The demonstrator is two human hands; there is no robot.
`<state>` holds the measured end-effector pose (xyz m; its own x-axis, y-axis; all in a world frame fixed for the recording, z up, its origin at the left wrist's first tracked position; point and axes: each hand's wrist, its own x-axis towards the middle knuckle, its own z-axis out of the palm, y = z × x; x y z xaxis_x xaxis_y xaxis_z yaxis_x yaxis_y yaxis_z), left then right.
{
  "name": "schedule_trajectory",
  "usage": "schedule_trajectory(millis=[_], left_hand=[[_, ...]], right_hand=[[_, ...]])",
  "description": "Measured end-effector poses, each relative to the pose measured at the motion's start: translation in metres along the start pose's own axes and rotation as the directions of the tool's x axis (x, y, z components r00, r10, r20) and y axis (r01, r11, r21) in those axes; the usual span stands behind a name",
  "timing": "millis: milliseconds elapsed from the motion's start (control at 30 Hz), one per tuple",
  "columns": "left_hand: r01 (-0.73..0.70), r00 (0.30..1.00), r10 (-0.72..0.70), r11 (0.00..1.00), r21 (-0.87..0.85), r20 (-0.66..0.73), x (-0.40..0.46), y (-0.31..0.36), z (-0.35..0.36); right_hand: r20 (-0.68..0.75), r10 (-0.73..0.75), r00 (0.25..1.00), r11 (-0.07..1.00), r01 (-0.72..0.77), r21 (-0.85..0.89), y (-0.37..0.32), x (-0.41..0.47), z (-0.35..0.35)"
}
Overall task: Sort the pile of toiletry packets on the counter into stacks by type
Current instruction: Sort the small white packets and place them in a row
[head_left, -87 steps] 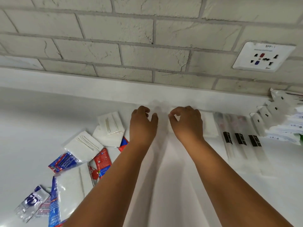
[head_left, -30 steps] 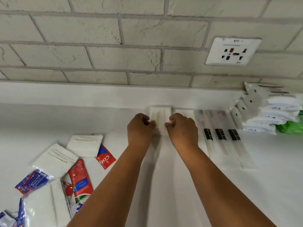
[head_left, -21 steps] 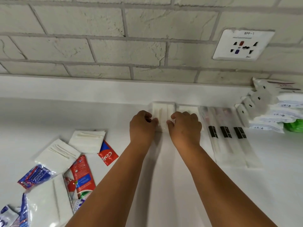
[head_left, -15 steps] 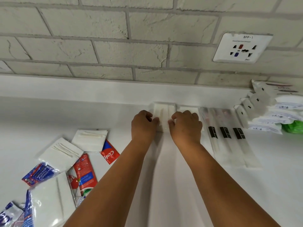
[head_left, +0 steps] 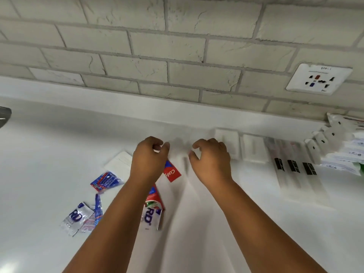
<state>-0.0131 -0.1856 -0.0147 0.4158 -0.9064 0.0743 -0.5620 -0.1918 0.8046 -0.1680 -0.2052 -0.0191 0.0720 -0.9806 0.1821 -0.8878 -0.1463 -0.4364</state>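
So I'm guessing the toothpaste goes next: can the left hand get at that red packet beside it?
Probably yes. The left hand hovers empty, fingers curled, right beside the red packet, which lies flat on the counter with nothing on its exposed part. Its near corner runs under the wrist.

Over the white counter (head_left: 49, 154), the left hand (head_left: 147, 160) and right hand (head_left: 211, 160) hover empty, fingers loosely curled. Left of the right hand lie a red toothpaste sachet (head_left: 171, 173) and blue-printed clear packets (head_left: 76, 217). To its right, two white flat packets (head_left: 226, 143) sit beside long clear sleeves with black labels (head_left: 293, 170).
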Motion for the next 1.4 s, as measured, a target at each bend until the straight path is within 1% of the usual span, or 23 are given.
schedule_trajectory(millis=[167,267,333,400,433,533,667,733,800,833,867,900,967,1000,1067,1100,1133,1200,1267,1300,1333,1400], left_hand=[[0.085,0.994,-0.093,0.988,0.129,0.059,-0.026,-0.056,-0.058],[0.014,0.996,-0.034,0.972,0.235,0.082,-0.044,-0.084,-0.079],[-0.037,0.995,-0.002,0.92,0.39,0.099,-0.055,-0.101,-0.086],[-0.021,0.993,-0.044,0.851,0.525,0.111,-0.064,-0.111,-0.09],[-0.014,0.992,-0.06,0.831,0.556,0.113,-0.067,-0.115,-0.092],[-0.047,0.992,-0.033,0.807,0.588,0.125,-0.071,-0.122,-0.097],[-0.073,0.99,-0.015,0.798,0.598,0.141,-0.069,-0.126,-0.102],[-0.063,0.99,-0.022,0.816,0.575,0.139,-0.069,-0.127,-0.104],[-0.056,0.994,-0.002,0.861,0.506,0.112,-0.069,-0.128,-0.107],[-0.049,0.995,0.008,0.903,0.428,0.097,-0.068,-0.128,-0.108],[-0.019,0.996,-0.007,0.952,0.305,0.086,-0.068,-0.127,-0.11],[0.038,0.994,-0.053,0.986,0.163,0.091,-0.068,-0.123,-0.114],[0.141,0.984,-0.131,0.987,-0.077,0.121,-0.069,-0.112,-0.121],[0.147,0.985,-0.129,0.976,-0.158,0.119,-0.069,-0.105,-0.125],[0.092,0.992,-0.062,0.949,-0.303,0.108,-0.072,-0.089,-0.132],[0.055,0.993,-0.015,0.933,-0.355,0.113,-0.073,-0.08,-0.135],[0.011,0.991,0.04,0.925,-0.379,0.127,-0.075,-0.073,-0.137],[-0.109,0.971,0.174,0.934,-0.341,0.164,-0.081,-0.061,-0.135],[-0.305,0.913,0.364,0.909,-0.284,0.186,-0.086,-0.054,-0.125],[-0.4,0.866,0.461,0.871,-0.286,0.193,-0.088,-0.053,-0.118],[-0.469,0.819,0.536,0.832,-0.297,0.206,-0.09,-0.053,-0.111],[-0.552,0.75,0.617,0.783,-0.288,0.24,-0.092,-0.053,-0.097]], right_hand=[[0.153,-0.098,0.983,0.993,0.087,0.076,-0.05,-0.048,0.028],[0.209,-0.127,0.97,0.99,0.111,0.084,-0.07,-0.074,0.042],[0.238,-0.128,0.963,0.991,0.115,0.066,-0.081,-0.088,0.049],[0.279,-0.117,0.953,0.993,0.118,0.015,-0.09,-0.101,0.054],[0.301,-0.111,0.947,0.992,0.122,-0.018,-0.094,-0.106,0.056],[0.338,-0.075,0.938,0.989,0.114,-0.097,-0.104,-0.117,0.061],[0.326,-0.019,0.945,0.99,0.062,-0.123,-0.111,-0.12,0.065],[0.323,0.015,0.946,0.996,0.016,-0.092,-0.112,-0.12,0.065],[0.319,0.056,0.946,0.998,-0.045,-0.043,-0.113,-0.121,0.065],[0.322,0.073,0.944,0.997,-0.07,-0.02,-0.114,-0.121,0.065],[0.321,0.081,0.944,0.996,-0.087,0.005,-0.114,-0.121,0.064],[0.322,0.09,0.942,0.994,-0.106,0.032,-0.113,-0.121,0.063],[0.323,0.102,0.941,0.981,-0.148,0.122,-0.108,-0.119,0.059],[0.325,0.113,0.939,0.966,-0.181,0.187,-0.105,-0.118,0.055],[0.346,0.174,0.922,0.89,-0.298,0.346,-0.097,-0.114,0.041],[0.372,0.219,0.902,0.818,-0.378,0.433,-0.093,-0.112,0.032],[0.418,0.261,0.87,0.724,-0.463,0.512,-0.089,-0.11,0.023],[0.548,0.295,0.782,0.505,-0.615,0.606,-0.08,-0.107,0.003],[0.645,0.277,0.713,0.308,-0.701,0.643,-0.067,-0.104,-0.012],[0.667,0.268,0.695,0.244,-0.719,0.651,-0.059,-0.104,-0.016],[0.674,0.26,0.692,0.204,-0.721,0.662,-0.05,-0.105,-0.019],[0.668,0.247,0.702,0.148,-0.708,0.69,-0.038,-0.107,-0.021]])
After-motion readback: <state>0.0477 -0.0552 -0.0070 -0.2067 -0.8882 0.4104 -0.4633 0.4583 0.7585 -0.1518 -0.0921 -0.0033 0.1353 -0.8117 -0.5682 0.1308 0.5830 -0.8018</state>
